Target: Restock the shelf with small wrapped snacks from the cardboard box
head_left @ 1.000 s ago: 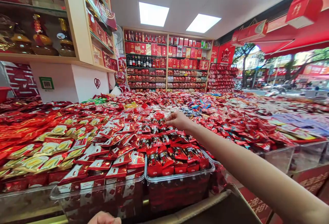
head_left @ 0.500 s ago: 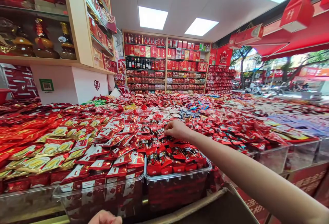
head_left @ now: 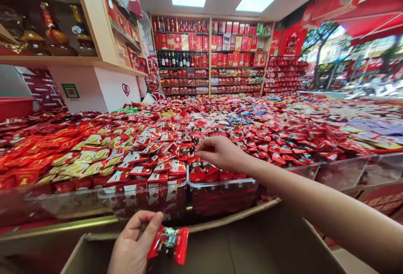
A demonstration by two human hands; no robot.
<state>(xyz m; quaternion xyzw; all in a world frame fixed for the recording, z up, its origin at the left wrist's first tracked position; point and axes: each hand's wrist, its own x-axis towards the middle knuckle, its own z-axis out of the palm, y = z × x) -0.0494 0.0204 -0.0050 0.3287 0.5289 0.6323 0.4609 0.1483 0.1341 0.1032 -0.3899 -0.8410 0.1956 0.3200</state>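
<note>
Low in the picture, my left hand pinches a small red snack packet between thumb and fingers, above an open cardboard box. My right hand reaches in from the right over a clear plastic bin of dark-and-red packets. Its fingers are curled together at the pile, and what they hold, if anything, is hidden. Left of that bin stands another clear bin with red and white packets.
Gold and red packets spread to the left. More clear bins line the right side. A wooden display cabinet overhangs the left, and stocked shelves stand at the back.
My left hand has risen further into view, now showing a red packet. My right hand is nearer the front bin. The view has tilted down, showing more of the cardboard box.
</note>
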